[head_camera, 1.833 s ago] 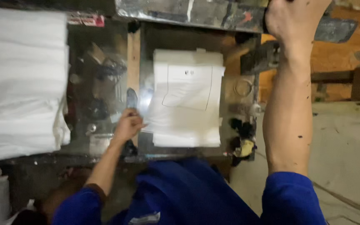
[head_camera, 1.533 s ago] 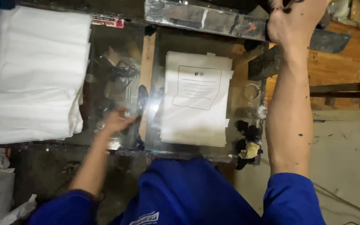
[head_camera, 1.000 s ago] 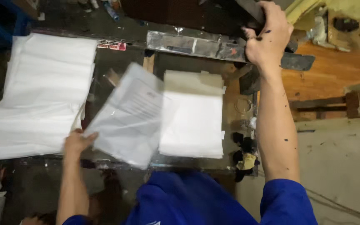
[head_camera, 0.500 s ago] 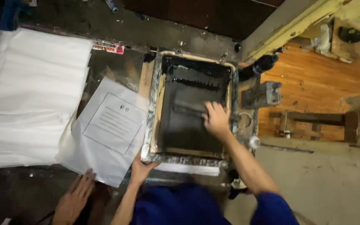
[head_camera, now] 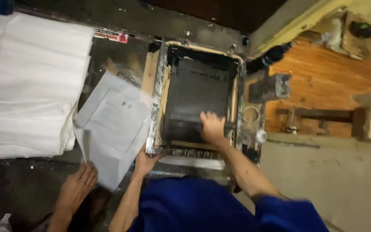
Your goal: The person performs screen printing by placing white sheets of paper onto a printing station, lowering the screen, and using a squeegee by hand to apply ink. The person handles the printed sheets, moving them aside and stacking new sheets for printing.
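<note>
1. A screen-printing frame (head_camera: 199, 96) lies flat on the dark, ink-smeared bench (head_camera: 129, 25); it is rectangular, its pale wooden rim is stained, and its mesh is black with ink.
2. The right hand (head_camera: 212, 126) is down on the lower right part of the mesh, fingers curled; motion blur hides whether it grips anything.
3. The left hand (head_camera: 144, 162) rests at the frame's lower left corner, fingers bent against the edge, just beside a printed sheet (head_camera: 113, 124).
4. The printed sheet is thin, white and glossy, with a faint rectangular outline on it; it lies tilted just left of the frame, one corner overhanging the bench's near edge.
5. Another person's hand (head_camera: 77, 189) touches that sheet's lower corner from below, fingers spread.
6. A thick stack of white sheets (head_camera: 28, 86) fills the left of the bench, well apart from the frame.
7. To the right stands orange-brown woodwork (head_camera: 323, 81) above a grey concrete floor (head_camera: 323, 172).
</note>
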